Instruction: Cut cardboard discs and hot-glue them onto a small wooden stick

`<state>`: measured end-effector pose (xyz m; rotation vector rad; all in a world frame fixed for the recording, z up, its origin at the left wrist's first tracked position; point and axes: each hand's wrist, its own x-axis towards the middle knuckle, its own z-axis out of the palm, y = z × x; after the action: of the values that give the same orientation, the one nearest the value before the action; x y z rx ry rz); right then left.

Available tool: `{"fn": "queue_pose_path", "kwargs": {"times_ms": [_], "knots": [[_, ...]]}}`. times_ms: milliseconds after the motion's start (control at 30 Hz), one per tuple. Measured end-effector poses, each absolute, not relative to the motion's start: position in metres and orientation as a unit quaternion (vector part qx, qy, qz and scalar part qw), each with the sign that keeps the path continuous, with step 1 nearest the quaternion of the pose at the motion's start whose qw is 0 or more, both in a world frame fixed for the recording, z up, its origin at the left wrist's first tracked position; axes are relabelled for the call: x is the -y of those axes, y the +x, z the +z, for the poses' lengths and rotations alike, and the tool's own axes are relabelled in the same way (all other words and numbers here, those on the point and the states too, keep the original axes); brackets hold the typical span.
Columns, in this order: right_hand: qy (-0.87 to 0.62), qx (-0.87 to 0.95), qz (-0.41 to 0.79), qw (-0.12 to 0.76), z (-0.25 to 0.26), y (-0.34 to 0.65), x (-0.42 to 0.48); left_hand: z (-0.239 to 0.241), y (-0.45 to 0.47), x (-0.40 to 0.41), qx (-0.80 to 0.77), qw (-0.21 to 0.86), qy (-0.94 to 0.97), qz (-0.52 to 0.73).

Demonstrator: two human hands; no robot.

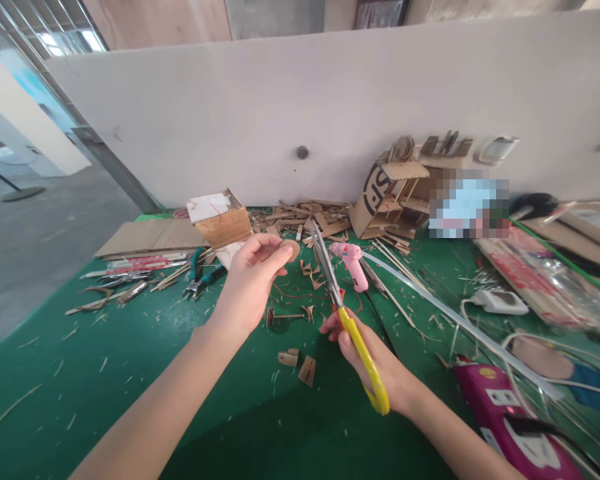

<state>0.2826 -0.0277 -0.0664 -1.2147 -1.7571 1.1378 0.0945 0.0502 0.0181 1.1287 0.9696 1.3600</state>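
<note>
Between the thumb and fingers of my left hand (263, 270) is a small round cardboard disc (291, 251). My right hand (365, 353) grips yellow-handled scissors (353, 330), their metal blades pointing up and away from me, apart from the disc. Beyond the scissors a pink glue gun (351, 260) lies on the green table. Below my hands are a thin stick with cardboard pieces at its ends (287, 316) and two small cut cardboard pieces, one a folded piece (289, 358) and the other a flat piece (307, 371).
Cardboard scraps (305, 217) pile up against the white panel (280, 120). A cardboard shelf model (373, 203) stands at back right, a cardboard box (225, 223) at back left. Teal-handled pliers (196, 283) lie left. A purple power strip (495, 400) with cords sits at right.
</note>
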Motion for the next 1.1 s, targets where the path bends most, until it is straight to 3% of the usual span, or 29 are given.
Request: {"fn": "queue_pose_path", "kwargs": {"times_ms": [267, 1100], "knots": [[-0.479, 0.710, 0.429, 0.288, -0.052, 0.283, 0.032, 0.020, 0.097, -0.047, -0.416, 0.539, 0.469, 0.562], [-0.486, 0.704, 0.434, 0.282, -0.054, 0.282, 0.035, 0.013, 0.106, -0.043, -0.407, 0.579, 0.437, 0.555]]}}
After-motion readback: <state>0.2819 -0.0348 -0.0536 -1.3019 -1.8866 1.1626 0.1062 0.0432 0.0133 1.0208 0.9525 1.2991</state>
